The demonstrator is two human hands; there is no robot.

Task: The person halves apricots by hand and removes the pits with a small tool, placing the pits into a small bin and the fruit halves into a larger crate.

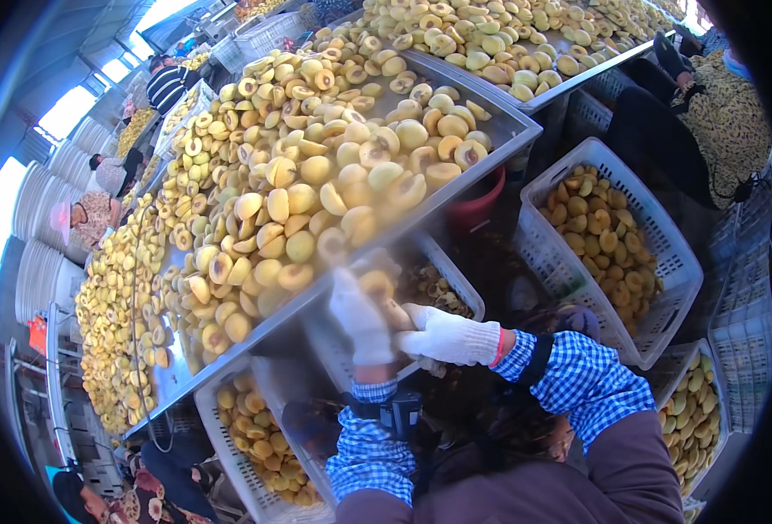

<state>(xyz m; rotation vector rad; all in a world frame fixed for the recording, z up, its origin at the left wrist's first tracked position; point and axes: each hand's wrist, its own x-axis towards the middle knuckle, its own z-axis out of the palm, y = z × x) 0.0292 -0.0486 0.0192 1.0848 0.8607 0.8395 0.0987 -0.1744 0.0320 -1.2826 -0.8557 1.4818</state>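
Both of my hands wear white knit gloves and meet just beyond the edge of a metal table (464, 177) heaped with halved yellow peaches (281, 171). My left hand (360, 314) is upright beside a peach half (378, 285), which sits between the hands with its cut face showing. My right hand (448, 334) reaches in from the right, its fingers closed at the lower side of that fruit. A blur lies over this spot, so which fingers grip the peach, and whether a tool is held, cannot be told. Below the hands stands a white crate (455, 278) with pits and scraps.
To the right, a white plastic crate (677, 262) holds peach halves; another crate (212, 419) of them stands lower left. A red bucket (481, 203) is under the table edge. Co-workers sit at the far left, lower left and upper right. Stacked crates (743, 327) line the right.
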